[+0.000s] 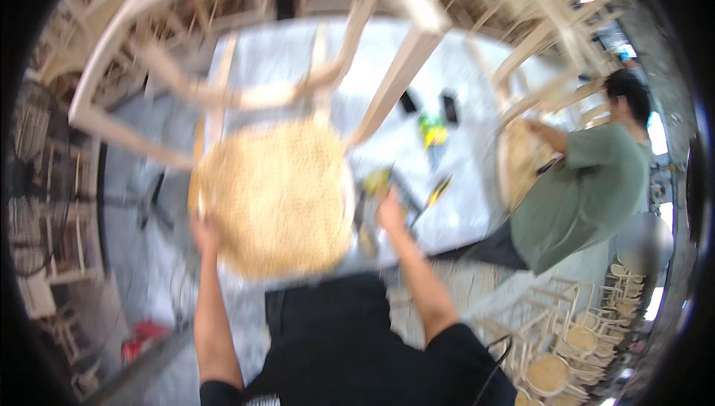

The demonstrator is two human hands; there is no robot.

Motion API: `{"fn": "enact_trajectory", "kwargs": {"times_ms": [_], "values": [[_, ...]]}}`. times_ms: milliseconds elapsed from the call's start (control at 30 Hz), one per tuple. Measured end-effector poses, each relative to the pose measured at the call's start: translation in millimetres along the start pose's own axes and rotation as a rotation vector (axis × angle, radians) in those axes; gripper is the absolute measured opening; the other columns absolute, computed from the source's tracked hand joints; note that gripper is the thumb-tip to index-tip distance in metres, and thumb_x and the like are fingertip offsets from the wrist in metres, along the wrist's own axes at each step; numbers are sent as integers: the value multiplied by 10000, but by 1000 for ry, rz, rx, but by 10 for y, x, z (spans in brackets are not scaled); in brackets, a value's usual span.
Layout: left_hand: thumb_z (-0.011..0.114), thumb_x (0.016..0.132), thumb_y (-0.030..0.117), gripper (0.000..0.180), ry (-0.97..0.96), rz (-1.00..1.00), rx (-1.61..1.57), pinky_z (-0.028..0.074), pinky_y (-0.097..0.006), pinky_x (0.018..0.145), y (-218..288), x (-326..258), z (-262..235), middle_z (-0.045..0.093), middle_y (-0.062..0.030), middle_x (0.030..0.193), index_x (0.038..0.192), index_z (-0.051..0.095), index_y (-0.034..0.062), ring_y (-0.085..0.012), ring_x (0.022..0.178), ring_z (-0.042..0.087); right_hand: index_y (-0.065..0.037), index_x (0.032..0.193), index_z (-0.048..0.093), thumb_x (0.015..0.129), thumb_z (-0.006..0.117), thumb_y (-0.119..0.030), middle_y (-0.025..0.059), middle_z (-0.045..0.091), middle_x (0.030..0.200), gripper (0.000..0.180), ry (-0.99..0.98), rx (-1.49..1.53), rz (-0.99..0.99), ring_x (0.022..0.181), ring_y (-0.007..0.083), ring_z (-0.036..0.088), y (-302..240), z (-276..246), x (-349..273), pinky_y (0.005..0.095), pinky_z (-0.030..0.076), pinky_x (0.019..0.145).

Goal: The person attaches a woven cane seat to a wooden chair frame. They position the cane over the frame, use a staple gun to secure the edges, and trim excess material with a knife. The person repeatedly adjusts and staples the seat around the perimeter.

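Our left hand (pixel 205 232) is at the left rim of a round-cornered woven seat, its fingers bent against the edge; blur leaves us unable to tell how firmly they close. Our right hand (pixel 389 212) is to the right of the seat, over a blurred group of tools (pixel 406 201), and we cannot tell whether its fingers are together on one of them or apart.

The seat belongs to a pale wooden chair (pixel 275 197), which is right in front of us at the worktop (pixel 471 205), its woven face toward us and its curved frame reaching up past the top of the view. Just beyond our right hand we see a yellow-and-black tool (pixel 439 192), and farther off a green-and-yellow package (pixel 432 132) near two dark, flat objects (pixel 449 108).

On our right, a co-worker in a green shirt (pixel 588 190) leans toward another chair (pixel 515 157) with a woven seat, one arm extended to it. Behind that person, at the lower right, stand many more pale chairs (pixel 548 373). At the lower left we see a red object (pixel 144 337), too blurred to identify.
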State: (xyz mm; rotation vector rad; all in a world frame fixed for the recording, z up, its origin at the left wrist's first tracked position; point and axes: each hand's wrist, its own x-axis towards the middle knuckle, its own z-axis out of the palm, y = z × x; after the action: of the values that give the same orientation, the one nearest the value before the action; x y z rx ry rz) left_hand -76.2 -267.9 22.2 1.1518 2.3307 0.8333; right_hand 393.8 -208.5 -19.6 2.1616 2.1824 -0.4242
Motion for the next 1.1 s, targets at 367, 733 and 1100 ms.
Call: {"fn": "enact_trajectory", "kwargs": {"times_ms": [367, 733, 1100], "values": [[550, 965, 176, 417, 240, 149, 644, 479, -556, 905, 497, -217, -123, 448, -253, 1261, 1269, 474, -99, -402, 1231, 439, -16, 1232, 524, 866, 636, -215, 264, 516, 1248, 431, -109, 347, 175, 1054, 444, 632, -648, -29, -842, 523, 539, 892], [693, 806, 251, 438, -95, 179, 145, 415, -559, 951, -217, 398, -253, 624, -326, 1023, 1024, 630, -123, -498, 1036, 569, 26, 1107, 546, 847, 698, -209, 254, 512, 1123, 382, 272, 445, 447, 1018, 458, 564, -964, -299, -2104, 506, 482, 875], [728, 858, 390, 431, -372, 17, 51, 493, -405, 627, -272, 482, -522, 679, -145, 685, 800, 699, -36, -250, 619, 640, 37, 1100, 553, 888, 712, -181, 217, 594, 955, 343, 196, 810, 401, 891, 410, 604, -1975, -619, -2024, 482, 478, 815]]}}
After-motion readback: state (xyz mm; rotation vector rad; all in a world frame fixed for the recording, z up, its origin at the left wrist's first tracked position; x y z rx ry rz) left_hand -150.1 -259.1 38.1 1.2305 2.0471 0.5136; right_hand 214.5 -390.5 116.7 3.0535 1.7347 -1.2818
